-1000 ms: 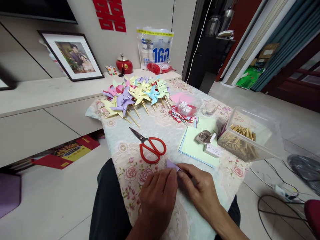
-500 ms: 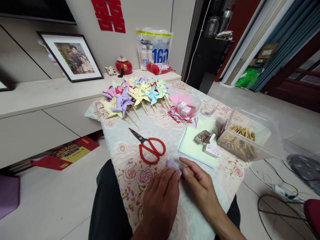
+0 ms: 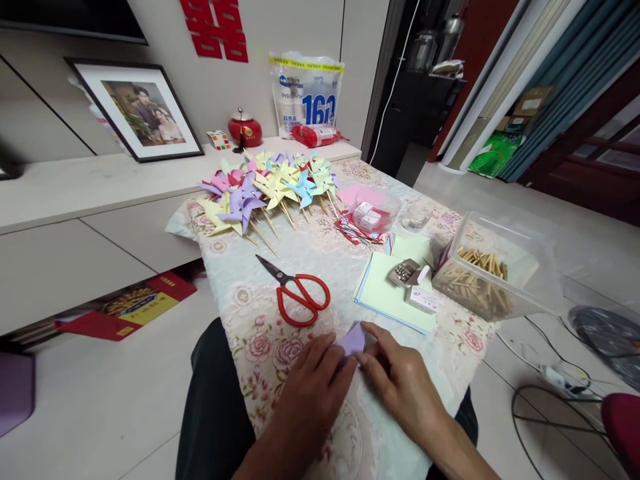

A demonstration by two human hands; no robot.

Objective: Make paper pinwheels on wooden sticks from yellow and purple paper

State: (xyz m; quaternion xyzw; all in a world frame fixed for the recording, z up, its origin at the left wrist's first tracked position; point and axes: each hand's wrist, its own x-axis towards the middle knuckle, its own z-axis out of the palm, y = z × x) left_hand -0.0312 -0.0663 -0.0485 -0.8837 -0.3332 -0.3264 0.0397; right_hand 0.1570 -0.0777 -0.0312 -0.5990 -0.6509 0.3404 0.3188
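At the near edge of the floral-cloth table (image 3: 310,240), a small lilac folded paper piece (image 3: 353,339) lay pinched between both hands, the left hand (image 3: 313,390) and right hand (image 3: 403,387) equally close, fingertips closed on its lower edge, its point aimed away toward the red-handled scissors (image 3: 298,293).

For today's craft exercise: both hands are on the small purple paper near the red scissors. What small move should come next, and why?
Probably press the fold flat: both the left hand and right hand pinch the purple paper, which lies on the tablecloth partly folded; the red scissors lie untouched.
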